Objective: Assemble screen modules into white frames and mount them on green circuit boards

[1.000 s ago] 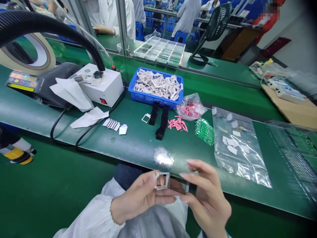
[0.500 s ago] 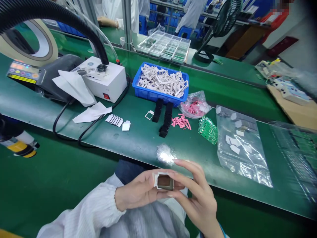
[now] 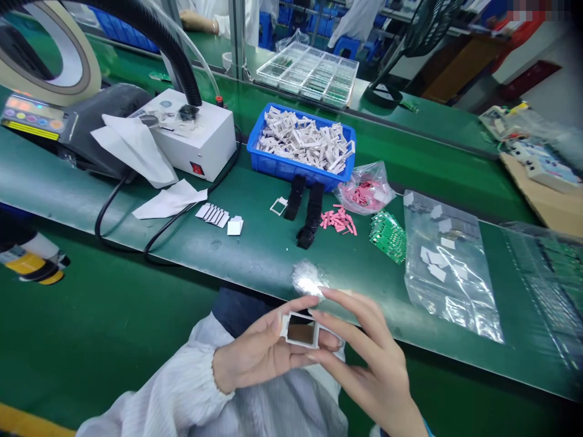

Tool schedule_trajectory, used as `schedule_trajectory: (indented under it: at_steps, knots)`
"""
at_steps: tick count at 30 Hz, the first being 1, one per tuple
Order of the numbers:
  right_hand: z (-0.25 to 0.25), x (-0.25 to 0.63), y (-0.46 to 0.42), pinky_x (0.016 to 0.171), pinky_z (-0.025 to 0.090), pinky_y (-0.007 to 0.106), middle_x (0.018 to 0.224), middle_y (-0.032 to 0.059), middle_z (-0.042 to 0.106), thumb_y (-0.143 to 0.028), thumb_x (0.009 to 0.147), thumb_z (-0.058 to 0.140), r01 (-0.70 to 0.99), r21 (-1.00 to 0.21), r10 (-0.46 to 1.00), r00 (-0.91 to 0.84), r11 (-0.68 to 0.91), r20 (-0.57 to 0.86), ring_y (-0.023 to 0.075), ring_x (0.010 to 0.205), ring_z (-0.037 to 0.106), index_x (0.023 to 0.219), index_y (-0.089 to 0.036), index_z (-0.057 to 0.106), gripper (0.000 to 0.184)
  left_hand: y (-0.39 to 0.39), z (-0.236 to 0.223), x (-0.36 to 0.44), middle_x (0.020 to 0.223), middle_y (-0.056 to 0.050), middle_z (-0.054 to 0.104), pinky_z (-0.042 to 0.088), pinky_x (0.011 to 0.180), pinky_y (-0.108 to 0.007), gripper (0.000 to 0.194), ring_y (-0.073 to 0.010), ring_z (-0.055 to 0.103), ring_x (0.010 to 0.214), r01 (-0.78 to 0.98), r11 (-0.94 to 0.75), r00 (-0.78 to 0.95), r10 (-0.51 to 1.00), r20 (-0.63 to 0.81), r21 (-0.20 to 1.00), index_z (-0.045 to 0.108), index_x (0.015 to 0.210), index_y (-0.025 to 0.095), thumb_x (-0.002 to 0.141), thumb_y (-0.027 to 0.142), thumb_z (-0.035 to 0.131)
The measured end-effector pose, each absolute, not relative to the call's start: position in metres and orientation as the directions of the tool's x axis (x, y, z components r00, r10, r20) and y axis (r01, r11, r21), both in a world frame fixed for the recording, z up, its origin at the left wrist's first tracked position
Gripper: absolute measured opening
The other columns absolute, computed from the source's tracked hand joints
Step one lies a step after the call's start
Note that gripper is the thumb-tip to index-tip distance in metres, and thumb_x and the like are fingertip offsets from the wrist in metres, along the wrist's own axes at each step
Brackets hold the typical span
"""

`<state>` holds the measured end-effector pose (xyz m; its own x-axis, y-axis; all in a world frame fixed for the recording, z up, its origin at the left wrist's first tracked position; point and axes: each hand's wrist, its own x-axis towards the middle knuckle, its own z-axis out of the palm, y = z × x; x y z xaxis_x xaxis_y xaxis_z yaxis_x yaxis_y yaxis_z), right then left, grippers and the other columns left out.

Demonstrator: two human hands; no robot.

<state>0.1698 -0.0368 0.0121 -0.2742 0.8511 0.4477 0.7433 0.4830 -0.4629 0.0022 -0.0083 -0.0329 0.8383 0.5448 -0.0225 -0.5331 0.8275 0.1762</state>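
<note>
A small white plastic frame (image 3: 286,331) with a dark, glossy pane (image 3: 301,331) set in it is held in front of my lap, just off the table edge. My left hand (image 3: 255,355) grips its left side, thumb on the near face and fingers behind. From the right, my right hand (image 3: 373,358) pinches the frame's right part between thumb and a finger, while its index finger stretches past the top. Just beyond the fingertips lies a shiny heap of clear film pieces (image 3: 307,279). Another white frame (image 3: 279,206) rests on the table beside black strips (image 3: 311,221).
Behind is a blue bin (image 3: 298,170) of white frames. Pink strips (image 3: 339,220), green circuit boards (image 3: 387,238) and a clear bag (image 3: 450,285) lie right. Left are white pads (image 3: 213,215), a white box (image 3: 200,142), a cable (image 3: 97,224) and a tape roll (image 3: 86,54).
The frame has tilted slightly, and its white rim now shows around the pane. My left index finger has risen above the frame. The view has shifted a little.
</note>
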Motion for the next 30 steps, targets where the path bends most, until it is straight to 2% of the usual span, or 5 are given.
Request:
schedule_trajectory:
  at_steps: [7,14,20,26,30]
  knots:
    - [0.012,0.165,-0.031,0.093,0.040,0.034,0.118,0.0092,0.053,-0.029,0.083,0.061,0.726,-0.491,0.857,-0.273,0.481,0.437,0.0185,0.111,0.049,0.107,-0.016,0.058,0.027,-0.009,-0.035,-0.001,0.111,-0.007,0.069,0.043,0.097,-0.033,0.045,-0.0197,0.060,0.111,-0.572,0.770,0.794,0.607,-0.046,0.281,0.052,0.128,0.028,0.087,0.046,0.050]
    - [-0.003,0.129,-0.004,0.094,0.042,0.029,0.114,0.0045,0.057,-0.034,0.082,0.061,0.623,-0.663,0.896,-0.157,0.415,0.414,0.0141,0.107,0.052,0.102,-0.020,0.060,0.024,-0.008,-0.042,-0.006,0.112,0.001,0.069,0.047,0.094,-0.022,0.026,-0.0131,0.062,0.107,-0.778,0.315,0.289,0.948,-0.137,0.543,0.067,0.105,0.028,0.082,0.039,0.061]
    - [-0.021,0.093,0.073,0.093,0.046,0.032,0.113,0.0051,0.060,-0.036,0.081,0.061,0.664,-0.683,0.950,-0.163,0.305,0.266,0.0165,0.106,0.053,0.104,-0.018,0.062,0.029,0.013,-0.044,-0.043,0.098,0.000,0.072,0.053,0.088,-0.026,0.025,-0.0155,0.066,0.096,-0.821,0.247,0.040,0.925,-0.379,0.515,0.069,0.098,0.023,0.080,0.039,0.063]
    - [-0.041,0.065,0.130,0.092,0.042,0.051,0.123,0.0090,0.056,-0.028,0.073,0.070,0.770,-0.568,0.957,-0.240,0.290,0.163,0.0299,0.112,0.045,0.109,-0.018,0.064,0.038,0.013,-0.044,-0.066,0.093,0.000,0.072,0.054,0.085,-0.023,0.029,-0.0146,0.067,0.092,-0.831,0.316,0.076,0.880,-0.469,0.458,0.069,0.100,0.023,0.075,0.038,0.069]
    - [-0.040,0.069,0.136,0.093,0.044,0.046,0.118,0.0060,0.059,-0.034,0.076,0.067,0.754,-0.568,0.942,-0.293,0.332,0.161,0.0255,0.109,0.049,0.106,-0.019,0.064,0.033,0.013,-0.047,-0.071,0.088,0.000,0.072,0.055,0.083,-0.023,0.027,-0.0140,0.067,0.089,-0.822,0.359,0.139,0.880,-0.454,0.442,0.070,0.097,0.021,0.075,0.036,0.069]
